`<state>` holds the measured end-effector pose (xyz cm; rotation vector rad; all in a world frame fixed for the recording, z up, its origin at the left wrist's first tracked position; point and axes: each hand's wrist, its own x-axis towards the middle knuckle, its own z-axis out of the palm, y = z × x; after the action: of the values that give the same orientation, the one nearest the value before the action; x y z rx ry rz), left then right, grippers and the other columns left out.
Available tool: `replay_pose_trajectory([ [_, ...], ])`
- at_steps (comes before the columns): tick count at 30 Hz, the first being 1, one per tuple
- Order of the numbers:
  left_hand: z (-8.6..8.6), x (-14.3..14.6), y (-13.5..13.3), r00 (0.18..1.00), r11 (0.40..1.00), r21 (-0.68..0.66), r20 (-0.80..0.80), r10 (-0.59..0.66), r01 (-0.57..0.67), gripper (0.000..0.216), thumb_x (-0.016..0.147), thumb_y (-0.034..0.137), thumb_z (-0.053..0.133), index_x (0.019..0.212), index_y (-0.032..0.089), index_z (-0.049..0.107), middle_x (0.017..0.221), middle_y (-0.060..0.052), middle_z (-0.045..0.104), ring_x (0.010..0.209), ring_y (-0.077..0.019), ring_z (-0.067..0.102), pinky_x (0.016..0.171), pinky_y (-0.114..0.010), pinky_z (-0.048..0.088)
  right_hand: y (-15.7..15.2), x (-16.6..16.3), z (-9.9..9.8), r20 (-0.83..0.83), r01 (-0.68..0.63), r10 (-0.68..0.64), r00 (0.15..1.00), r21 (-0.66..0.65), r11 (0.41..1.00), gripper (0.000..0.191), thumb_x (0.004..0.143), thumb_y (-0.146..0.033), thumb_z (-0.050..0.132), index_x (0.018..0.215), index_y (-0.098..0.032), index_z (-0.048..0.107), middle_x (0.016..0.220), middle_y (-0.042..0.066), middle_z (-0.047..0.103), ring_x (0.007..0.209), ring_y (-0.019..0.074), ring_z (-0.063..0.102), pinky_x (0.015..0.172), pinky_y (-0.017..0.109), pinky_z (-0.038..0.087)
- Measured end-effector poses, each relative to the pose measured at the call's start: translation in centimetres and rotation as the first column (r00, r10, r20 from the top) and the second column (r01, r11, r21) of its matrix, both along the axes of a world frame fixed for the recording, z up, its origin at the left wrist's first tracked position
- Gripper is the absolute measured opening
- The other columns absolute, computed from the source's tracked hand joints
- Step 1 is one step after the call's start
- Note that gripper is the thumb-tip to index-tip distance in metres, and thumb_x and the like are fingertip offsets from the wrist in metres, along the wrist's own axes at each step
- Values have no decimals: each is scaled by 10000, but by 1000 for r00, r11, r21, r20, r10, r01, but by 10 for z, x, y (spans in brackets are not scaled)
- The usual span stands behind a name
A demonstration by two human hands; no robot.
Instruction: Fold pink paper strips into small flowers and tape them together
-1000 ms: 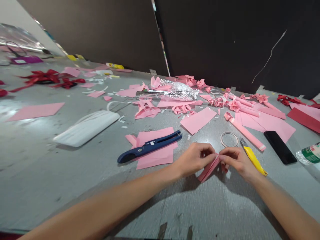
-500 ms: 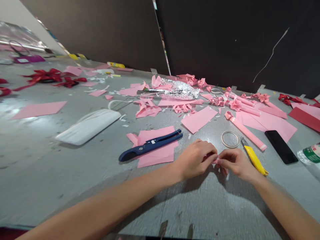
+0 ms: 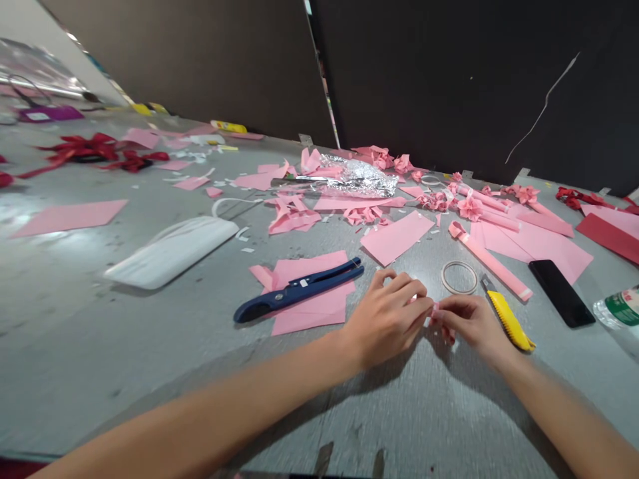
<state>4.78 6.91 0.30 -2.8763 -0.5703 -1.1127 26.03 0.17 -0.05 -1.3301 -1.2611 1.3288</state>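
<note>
Between my two hands is a small piece of pink paper (image 3: 434, 310), mostly hidden by the fingers. My left hand (image 3: 392, 319) is closed on its left side, thumb and fingertips pinching. From the other side my right hand (image 3: 466, 322) pinches the same piece, and the fingertips of both hands nearly meet. Just beyond the right hand lies a ring of white tape (image 3: 459, 277). A yellow utility knife (image 3: 510, 320) rests close to the right wrist. Left of my left hand, blue-handled pruning shears (image 3: 299, 290) lie across pink paper sheets (image 3: 309, 322).
A white face mask (image 3: 172, 253) lies to the left. Pink paper rolls (image 3: 492, 261), folded paper flowers (image 3: 470, 208) and crumpled foil (image 3: 367, 178) are spread farther back. On the right are a black phone (image 3: 562, 293) and a bottle (image 3: 619, 308). A dark panel (image 3: 449, 80) closes off the back.
My left hand's fingers have lifted and shifted slightly, with the knuckles raised more. The right hand stays almost in place, still pinching the pink paper.
</note>
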Motion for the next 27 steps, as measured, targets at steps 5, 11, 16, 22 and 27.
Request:
replay_pose_trajectory([
  [5, -2, 1, 0, 1000, 998, -57, -13, 14, -15, 256, 1133, 213, 563, 961, 202, 752, 967, -38, 774, 894, -216, 647, 943, -428, 365, -1, -2, -5, 31, 20, -21, 999, 32, 999, 353, 867, -557, 917, 868, -206, 878, 605, 32, 682, 524, 157, 579, 526, 303, 441],
  [11, -3, 1, 2, 1000, 998, -70, -5, 4, -4, 255, 1139, 230, 556, 987, 205, 759, 977, -38, 780, 890, -215, 650, 945, -426, 372, -4, -6, -13, 46, 68, -71, 996, 65, 996, 365, 900, -567, 869, 928, -205, 905, 621, 26, 643, 531, 149, 531, 513, 301, 402],
  [16, -3, 1, 1, 1000, 998, -65, 6, -7, 7, 242, 1133, 214, 562, 975, 193, 744, 952, -32, 778, 865, -205, 652, 931, -416, 374, -6, -8, -13, 70, 72, -78, 995, 83, 994, 365, 926, -558, 833, 924, -200, 905, 643, 28, 628, 537, 141, 493, 518, 307, 369],
  [22, -1, 0, 0, 1000, 993, -112, 16, -21, 23, 253, 1128, 207, 556, 967, 197, 751, 945, -33, 780, 870, -207, 653, 928, -421, 382, -7, -10, -10, 82, 82, -89, 993, 83, 993, 345, 918, -540, 831, 887, -203, 898, 630, 24, 620, 549, 151, 501, 526, 312, 372],
  [27, -1, 1, 2, 998, 982, -180, 53, -40, 49, 230, 1114, 212, 586, 973, 198, 767, 950, -30, 781, 879, -207, 658, 954, -431, 385, -7, -9, -7, 77, 69, -74, 994, 68, 995, 356, 901, -556, 850, 875, -204, 896, 610, 21, 605, 555, 152, 487, 523, 308, 360],
])
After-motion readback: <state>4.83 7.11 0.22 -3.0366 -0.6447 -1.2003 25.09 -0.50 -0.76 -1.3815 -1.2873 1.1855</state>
